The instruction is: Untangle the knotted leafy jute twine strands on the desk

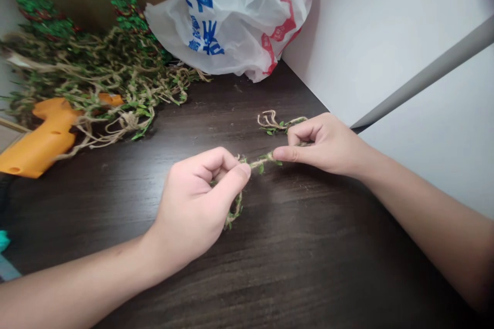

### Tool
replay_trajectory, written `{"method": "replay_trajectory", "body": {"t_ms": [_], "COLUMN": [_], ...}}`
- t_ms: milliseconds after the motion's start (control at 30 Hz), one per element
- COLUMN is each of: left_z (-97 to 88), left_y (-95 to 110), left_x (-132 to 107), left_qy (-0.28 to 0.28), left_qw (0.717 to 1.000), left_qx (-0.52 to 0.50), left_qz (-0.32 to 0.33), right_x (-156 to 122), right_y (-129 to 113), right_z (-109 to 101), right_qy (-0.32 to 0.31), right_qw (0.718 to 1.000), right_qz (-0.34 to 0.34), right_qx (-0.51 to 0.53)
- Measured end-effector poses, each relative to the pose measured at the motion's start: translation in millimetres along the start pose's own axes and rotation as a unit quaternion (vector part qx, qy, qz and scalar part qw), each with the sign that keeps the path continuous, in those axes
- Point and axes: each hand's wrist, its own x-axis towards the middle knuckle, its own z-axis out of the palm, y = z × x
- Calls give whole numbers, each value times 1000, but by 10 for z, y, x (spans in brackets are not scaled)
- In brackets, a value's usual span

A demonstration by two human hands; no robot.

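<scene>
Between my two hands runs a thin twine with small green leaves (259, 163), stretched fairly straight. My left hand (200, 198) pinches it between thumb and forefinger, and a loop of the same twine hangs below that hand. A short way to the right, my right hand (322, 146) grips it with thumb and bent fingers. Past the right fingers, the twine's loose frayed end curls above the dark tabletop (270, 267). The parts inside each fist are hidden.
A tangled heap of leafy twine (116, 72) lies at the back left, beside an orange glue gun (44, 139). Green tinsel cones (125, 2) stand behind it. A white plastic bag (239, 20) sits at the back, next to a white wall (370, 36) on the right.
</scene>
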Motion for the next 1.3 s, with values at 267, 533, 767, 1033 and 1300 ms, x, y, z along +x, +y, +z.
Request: {"method": "replay_trajectory", "body": {"t_ms": [267,533,767,1033,1300], "left_z": [-11,39,11,-10,-35], "left_y": [-103,-199,-203,-51,-129], "left_x": [91,-38,79,71,191], "left_qy": [162,29,14,0,107], "left_qw": [919,896,933,969,989], "left_qx": [324,303,265,215,-97], "left_qz": [152,322,243,126,24], "right_x": [-87,-228,-191,-121,-123], "right_y": [-131,-277,-225,-142,-175], "right_z": [161,404,330,339,377], "right_qy": [44,13,33,138,129], "right_qw": [995,989,989,981,985], "right_qz": [-65,-119,-127,-81,-52], "right_qx": [-59,-86,-65,-107,-100]}}
